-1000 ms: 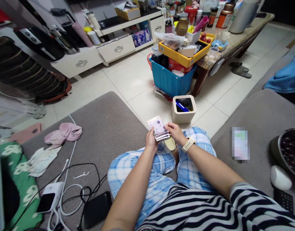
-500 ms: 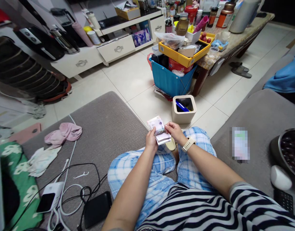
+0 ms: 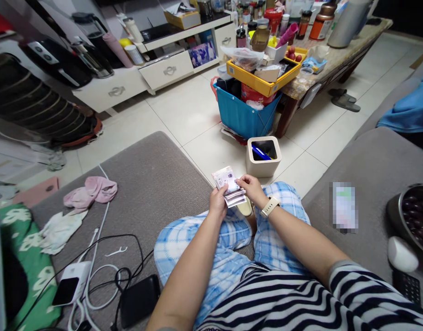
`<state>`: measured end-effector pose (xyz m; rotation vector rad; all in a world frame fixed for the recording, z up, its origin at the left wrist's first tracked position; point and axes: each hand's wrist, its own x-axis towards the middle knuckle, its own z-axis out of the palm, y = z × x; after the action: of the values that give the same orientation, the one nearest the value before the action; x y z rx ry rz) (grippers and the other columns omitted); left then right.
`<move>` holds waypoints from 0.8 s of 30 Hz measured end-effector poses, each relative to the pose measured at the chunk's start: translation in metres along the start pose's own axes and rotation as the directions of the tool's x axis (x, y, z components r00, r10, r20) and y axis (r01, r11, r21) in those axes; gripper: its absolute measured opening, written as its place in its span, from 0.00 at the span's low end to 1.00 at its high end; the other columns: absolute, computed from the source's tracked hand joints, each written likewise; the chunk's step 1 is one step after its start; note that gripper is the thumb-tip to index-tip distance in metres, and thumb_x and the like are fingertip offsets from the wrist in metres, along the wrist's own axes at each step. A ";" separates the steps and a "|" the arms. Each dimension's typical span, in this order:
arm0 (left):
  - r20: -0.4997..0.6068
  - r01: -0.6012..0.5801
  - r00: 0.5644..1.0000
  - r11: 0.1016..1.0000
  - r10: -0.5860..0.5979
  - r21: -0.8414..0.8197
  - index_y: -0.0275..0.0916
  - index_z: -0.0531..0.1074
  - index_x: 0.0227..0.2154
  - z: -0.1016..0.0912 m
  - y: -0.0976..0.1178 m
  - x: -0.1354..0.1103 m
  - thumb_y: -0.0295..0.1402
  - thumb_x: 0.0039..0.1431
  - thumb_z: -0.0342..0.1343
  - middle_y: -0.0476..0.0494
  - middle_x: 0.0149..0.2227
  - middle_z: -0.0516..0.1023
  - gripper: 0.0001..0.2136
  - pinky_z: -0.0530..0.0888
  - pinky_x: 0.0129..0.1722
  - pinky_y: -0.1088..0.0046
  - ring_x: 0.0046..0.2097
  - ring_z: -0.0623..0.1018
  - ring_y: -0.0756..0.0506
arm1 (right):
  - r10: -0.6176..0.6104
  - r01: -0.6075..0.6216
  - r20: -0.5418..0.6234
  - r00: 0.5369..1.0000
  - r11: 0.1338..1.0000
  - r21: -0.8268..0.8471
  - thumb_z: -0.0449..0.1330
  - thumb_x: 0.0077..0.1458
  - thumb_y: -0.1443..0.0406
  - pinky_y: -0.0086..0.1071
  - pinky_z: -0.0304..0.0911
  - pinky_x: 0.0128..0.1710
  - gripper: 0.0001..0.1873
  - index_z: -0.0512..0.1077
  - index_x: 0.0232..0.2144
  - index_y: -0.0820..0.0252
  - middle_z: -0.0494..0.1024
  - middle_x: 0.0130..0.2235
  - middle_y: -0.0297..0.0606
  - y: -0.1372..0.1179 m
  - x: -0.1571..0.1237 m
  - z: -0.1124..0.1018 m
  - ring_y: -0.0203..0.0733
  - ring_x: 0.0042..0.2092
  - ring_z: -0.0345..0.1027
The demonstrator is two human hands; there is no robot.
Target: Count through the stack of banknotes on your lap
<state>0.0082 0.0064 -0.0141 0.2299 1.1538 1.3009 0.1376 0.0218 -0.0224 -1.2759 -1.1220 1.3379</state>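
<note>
Two grips pinching banknotes (image 3: 228,183), left hand (image 3: 218,203) thumb now atop, right hand (image 3: 252,189) unmoved.

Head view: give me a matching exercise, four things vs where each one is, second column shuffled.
Things:
1. banknotes
2. white bin
3. pink cloth
4. metal bowl

Places:
A. lying on the grey cushion, to the person's left
B. held between left hand and right hand
C. standing on the tiled floor, past the knees
D. on the grey seat, at the right edge

Pairs: 1-B, 2-C, 3-A, 4-D
</note>
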 end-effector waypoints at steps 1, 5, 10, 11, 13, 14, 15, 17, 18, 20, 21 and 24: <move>-0.004 0.000 1.000 1.000 0.000 -0.003 0.30 0.74 0.34 0.000 0.000 0.000 0.27 0.46 0.63 0.38 0.32 0.81 0.10 0.74 0.47 0.61 0.39 0.81 0.39 | -0.001 0.001 -0.003 1.000 1.000 -0.001 0.62 0.47 0.51 0.30 0.54 0.29 0.18 0.65 0.21 0.59 0.65 0.23 0.30 0.000 0.000 0.000 0.36 0.27 0.57; -0.038 0.026 0.999 0.999 -0.027 -0.021 0.31 0.75 0.35 0.000 0.000 0.001 0.34 0.54 0.59 0.36 0.36 0.81 0.10 0.75 0.45 0.61 0.39 0.81 0.39 | 0.001 -0.001 0.004 1.000 1.000 0.018 0.63 0.46 0.51 0.30 0.55 0.29 0.18 0.65 0.21 0.58 0.66 0.23 0.31 0.000 0.001 0.001 0.36 0.28 0.58; -0.067 0.064 0.996 0.998 -0.065 -0.009 0.32 0.76 0.38 -0.001 0.003 0.001 0.37 0.58 0.55 0.37 0.36 0.81 0.13 0.77 0.41 0.61 0.37 0.81 0.40 | -0.033 0.028 0.058 0.998 0.997 0.077 0.63 0.47 0.52 0.30 0.56 0.29 0.17 0.66 0.23 0.58 0.66 0.24 0.31 -0.007 -0.002 0.002 0.36 0.28 0.58; -0.069 0.068 0.995 0.998 -0.069 -0.007 0.32 0.76 0.38 -0.002 0.003 0.001 0.37 0.58 0.55 0.37 0.35 0.81 0.13 0.77 0.40 0.61 0.36 0.81 0.40 | -0.039 0.032 0.071 0.997 0.995 0.097 0.63 0.47 0.52 0.30 0.55 0.30 0.17 0.66 0.23 0.59 0.66 0.24 0.30 -0.009 -0.003 0.003 0.36 0.28 0.58; -0.074 0.061 0.995 0.998 -0.062 -0.009 0.32 0.76 0.38 -0.003 0.003 0.000 0.37 0.58 0.55 0.38 0.34 0.81 0.13 0.77 0.39 0.61 0.34 0.81 0.40 | -0.045 0.033 0.089 0.995 0.991 0.131 0.64 0.47 0.53 0.31 0.56 0.30 0.16 0.67 0.24 0.59 0.67 0.25 0.31 -0.011 -0.005 0.005 0.36 0.28 0.59; -0.072 0.063 0.995 0.998 -0.063 -0.011 0.32 0.76 0.37 -0.003 0.004 0.000 0.37 0.58 0.55 0.38 0.34 0.81 0.13 0.77 0.38 0.61 0.34 0.81 0.40 | -0.043 0.030 0.093 0.995 0.989 0.142 0.64 0.46 0.53 0.31 0.56 0.30 0.16 0.68 0.25 0.59 0.68 0.25 0.31 -0.011 -0.006 0.006 0.37 0.28 0.60; -0.063 0.065 0.996 0.998 -0.065 -0.010 0.32 0.76 0.36 -0.004 0.004 0.000 0.37 0.58 0.55 0.37 0.33 0.81 0.13 0.77 0.38 0.62 0.34 0.81 0.40 | -0.040 0.026 0.094 0.995 0.989 0.147 0.64 0.46 0.54 0.31 0.56 0.31 0.15 0.68 0.26 0.59 0.69 0.26 0.32 -0.011 -0.006 0.006 0.37 0.29 0.60; -0.074 0.052 0.996 0.999 -0.053 -0.009 0.31 0.76 0.34 -0.005 0.003 0.001 0.36 0.57 0.56 0.38 0.32 0.81 0.11 0.77 0.38 0.64 0.33 0.81 0.41 | -0.040 0.026 0.092 0.995 0.988 0.153 0.64 0.47 0.54 0.32 0.56 0.31 0.15 0.69 0.26 0.59 0.69 0.27 0.33 -0.007 -0.006 0.008 0.38 0.29 0.61; -0.072 0.045 0.996 0.999 -0.046 -0.011 0.32 0.76 0.34 -0.006 0.003 0.002 0.36 0.57 0.56 0.38 0.32 0.81 0.11 0.77 0.38 0.64 0.34 0.81 0.41 | -0.046 0.031 0.093 0.995 0.987 0.156 0.64 0.48 0.54 0.32 0.56 0.31 0.15 0.69 0.26 0.59 0.69 0.27 0.33 -0.006 -0.006 0.008 0.38 0.29 0.61; -0.065 0.040 0.997 0.999 -0.041 -0.015 0.31 0.76 0.34 -0.009 0.002 0.003 0.36 0.56 0.58 0.37 0.32 0.81 0.11 0.77 0.37 0.64 0.34 0.81 0.40 | -0.058 0.042 0.099 0.993 0.986 0.159 0.63 0.49 0.54 0.32 0.56 0.31 0.15 0.69 0.25 0.59 0.69 0.26 0.33 -0.002 -0.005 0.009 0.38 0.29 0.60; -0.056 0.036 0.998 0.999 -0.037 -0.019 0.31 0.76 0.34 -0.010 0.002 0.003 0.37 0.55 0.58 0.37 0.33 0.81 0.11 0.77 0.38 0.64 0.34 0.82 0.40 | -0.062 0.045 0.102 0.993 0.986 0.159 0.63 0.49 0.54 0.32 0.55 0.31 0.15 0.68 0.25 0.58 0.68 0.26 0.32 -0.001 -0.005 0.009 0.38 0.29 0.60; -0.039 0.018 0.999 0.999 -0.019 -0.029 0.31 0.76 0.35 -0.014 0.001 0.005 0.38 0.53 0.61 0.36 0.34 0.81 0.13 0.77 0.38 0.64 0.36 0.82 0.39 | -0.060 0.043 0.103 0.993 0.987 0.156 0.64 0.48 0.52 0.32 0.55 0.30 0.17 0.67 0.24 0.58 0.67 0.25 0.32 -0.001 -0.005 0.009 0.38 0.28 0.59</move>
<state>-0.0033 0.0043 -0.0223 0.1733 1.1670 1.3097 0.1282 0.0167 -0.0205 -1.0673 -1.0951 1.4391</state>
